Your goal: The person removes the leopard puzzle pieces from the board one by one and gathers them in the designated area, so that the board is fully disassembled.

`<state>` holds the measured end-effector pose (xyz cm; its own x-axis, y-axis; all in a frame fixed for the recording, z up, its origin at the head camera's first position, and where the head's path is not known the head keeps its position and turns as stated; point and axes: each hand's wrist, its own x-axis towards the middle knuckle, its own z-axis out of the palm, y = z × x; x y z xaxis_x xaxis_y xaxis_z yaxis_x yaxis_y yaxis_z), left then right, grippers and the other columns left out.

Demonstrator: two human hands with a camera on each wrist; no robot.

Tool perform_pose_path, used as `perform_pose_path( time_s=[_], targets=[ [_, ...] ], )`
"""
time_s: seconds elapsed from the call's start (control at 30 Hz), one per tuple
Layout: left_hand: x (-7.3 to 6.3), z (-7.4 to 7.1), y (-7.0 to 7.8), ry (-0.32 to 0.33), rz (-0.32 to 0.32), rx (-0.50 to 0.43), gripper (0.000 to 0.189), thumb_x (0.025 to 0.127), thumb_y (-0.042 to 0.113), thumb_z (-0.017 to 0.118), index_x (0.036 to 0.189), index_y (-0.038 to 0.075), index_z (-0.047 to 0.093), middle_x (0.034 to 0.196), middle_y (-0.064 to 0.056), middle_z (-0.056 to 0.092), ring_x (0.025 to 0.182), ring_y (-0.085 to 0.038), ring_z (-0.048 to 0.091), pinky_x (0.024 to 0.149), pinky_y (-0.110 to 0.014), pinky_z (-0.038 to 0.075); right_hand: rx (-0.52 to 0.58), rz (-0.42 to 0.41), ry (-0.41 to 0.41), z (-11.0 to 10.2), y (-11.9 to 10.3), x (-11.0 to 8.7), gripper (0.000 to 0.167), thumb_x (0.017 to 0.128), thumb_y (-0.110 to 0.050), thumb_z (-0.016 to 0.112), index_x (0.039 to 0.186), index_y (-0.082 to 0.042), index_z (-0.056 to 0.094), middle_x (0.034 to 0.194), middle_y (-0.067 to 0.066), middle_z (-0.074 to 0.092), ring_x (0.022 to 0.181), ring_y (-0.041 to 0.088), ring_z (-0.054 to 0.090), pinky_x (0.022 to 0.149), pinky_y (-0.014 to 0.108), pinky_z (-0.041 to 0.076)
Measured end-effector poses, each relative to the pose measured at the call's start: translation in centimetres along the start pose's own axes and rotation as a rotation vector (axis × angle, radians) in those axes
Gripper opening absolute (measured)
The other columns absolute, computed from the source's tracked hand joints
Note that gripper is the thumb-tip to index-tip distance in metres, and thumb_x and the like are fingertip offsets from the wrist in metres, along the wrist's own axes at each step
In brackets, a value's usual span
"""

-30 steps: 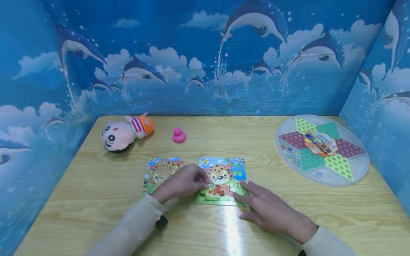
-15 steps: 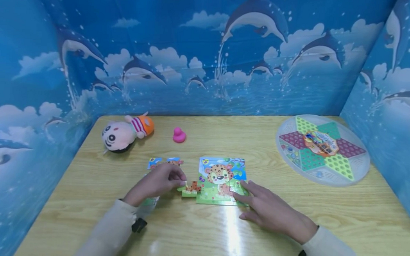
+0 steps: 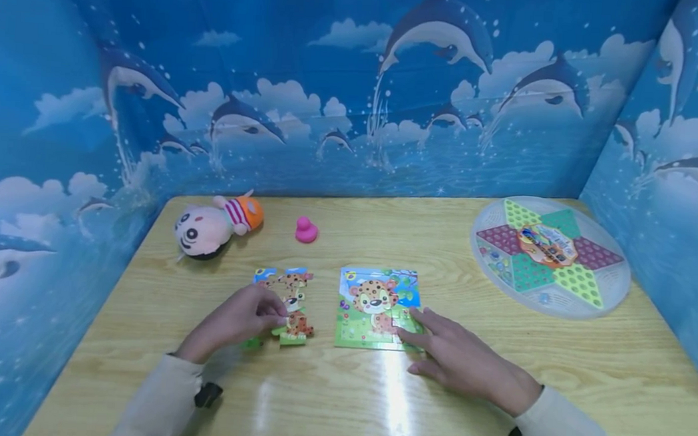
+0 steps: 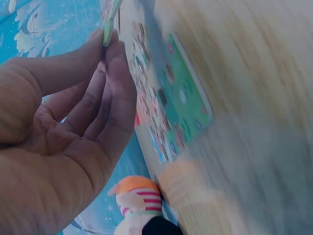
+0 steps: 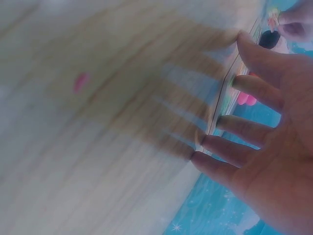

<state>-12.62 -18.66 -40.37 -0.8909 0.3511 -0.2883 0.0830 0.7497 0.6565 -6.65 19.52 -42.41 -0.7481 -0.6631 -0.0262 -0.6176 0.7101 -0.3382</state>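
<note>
My left hand (image 3: 243, 318) pinches a green-edged puzzle piece (image 3: 297, 327) printed with spotted orange legs, between thumb and fingertips. In the left wrist view that piece (image 4: 111, 22) stands on edge above the table. Beneath it lies a partly filled leopard puzzle (image 3: 269, 276), its left part hidden by the hand; the left wrist view shows this puzzle's green edge (image 4: 188, 88). To the right is a second leopard puzzle (image 3: 374, 293) on a flat board. My right hand (image 3: 460, 355) rests its spread fingers on that board's right edge; the right wrist view shows these fingers (image 5: 244, 129) nearly straight.
Behind the puzzles sit a plush doll (image 3: 210, 229) at the left and a pink rubber duck (image 3: 306, 231). A round Chinese checkers board (image 3: 547, 257) lies at the back right. Dolphin-printed sheets (image 3: 356, 98) stand around the wooden table (image 3: 325, 403).
My left hand has carried the pinched puzzle piece leftward, from over the right puzzle to over the left one. The right hand stays at the right puzzle's edge.
</note>
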Motion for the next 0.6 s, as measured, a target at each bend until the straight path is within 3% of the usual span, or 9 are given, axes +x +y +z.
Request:
perform_pose_path(
  time_s=[0.4, 0.6],
  targets=[
    [-0.18, 0.10, -0.32, -0.012, -0.087, 0.010, 0.008, 0.089, 0.007, 0.075, 0.092, 0.014, 0.076, 0.084, 0.003, 0.068, 0.077, -0.013, 0.063, 0.071, -0.031, 0.056, 0.002, -0.004, 0.004, -0.08, 0.02, -0.03, 0.057, 0.091, -0.031, 0.075, 0.140, -0.007, 0.059, 0.152, 0.030, 0.041, 0.139, 0.048, 0.040, 0.111, 0.058, 0.038],
    [-0.13, 0.11, -0.14, 0.009, -0.101, 0.052, 0.007, 0.090, 0.011, 0.076, 0.093, 0.017, 0.077, 0.086, 0.005, 0.068, 0.081, -0.012, 0.062, 0.075, -0.033, 0.055, 0.009, -0.002, 0.001, -0.19, -0.07, -0.03, 0.057, 0.091, -0.031, 0.075, 0.140, -0.007, 0.059, 0.152, 0.030, 0.040, 0.139, 0.048, 0.039, 0.111, 0.058, 0.037]
  ],
)
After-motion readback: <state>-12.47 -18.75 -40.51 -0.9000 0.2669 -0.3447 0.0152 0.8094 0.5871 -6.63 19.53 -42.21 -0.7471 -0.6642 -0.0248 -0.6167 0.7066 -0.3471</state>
